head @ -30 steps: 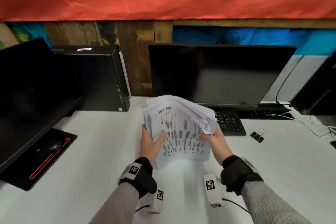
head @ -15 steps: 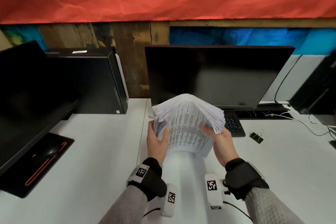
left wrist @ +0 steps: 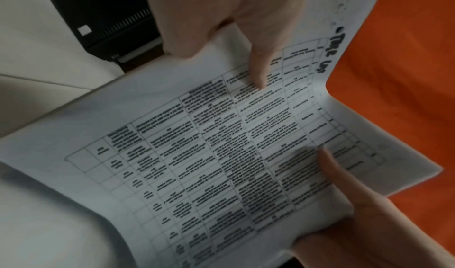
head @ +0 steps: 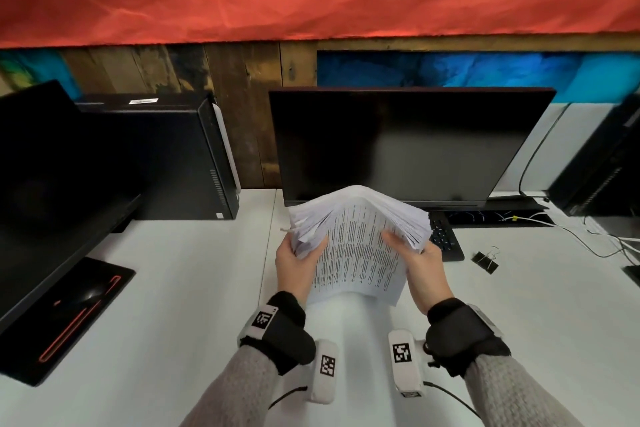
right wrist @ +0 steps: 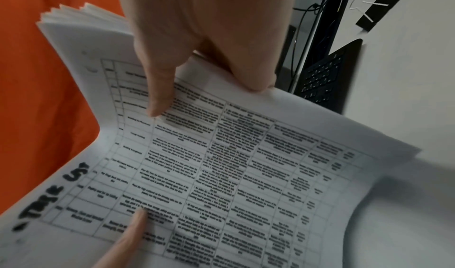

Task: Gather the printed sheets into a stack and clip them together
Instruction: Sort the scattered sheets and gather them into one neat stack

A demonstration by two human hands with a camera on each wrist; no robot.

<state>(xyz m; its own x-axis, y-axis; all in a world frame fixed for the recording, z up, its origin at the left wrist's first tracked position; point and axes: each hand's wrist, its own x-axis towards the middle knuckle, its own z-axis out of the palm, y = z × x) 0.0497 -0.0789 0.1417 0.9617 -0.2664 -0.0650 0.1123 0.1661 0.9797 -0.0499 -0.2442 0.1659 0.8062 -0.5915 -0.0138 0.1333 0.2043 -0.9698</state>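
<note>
A: What's changed vs a sec ago?

B: The printed sheets (head: 356,246) have come up off the surface (head: 194,288) and swung a bit right; they were lower and nearer the body. They're bowed over at the far end now, edges fanned. I'd say that means gathering's done and squaring-up is underway, clip step not begun.

A: Hands, left to right?

B: Left hand (head: 298,267) grips the stack's left edge, thumb on the printed top page, fingers prob. curled underneath; the wrist view shows them wrapping the edge. Sheets sit between both hands, mid-scene, in front of the monitor (head: 398,146). Right hand (head: 420,270) grips the right edge the same way, thumb on top, fingers round the side.

A: And the clip?

B: Binder clip (head: 485,262) lies on the surface right of the keyboard (head: 445,239), well apart from the right hand, untouched. Looks like one clip, tho it's small in the head view.
</note>
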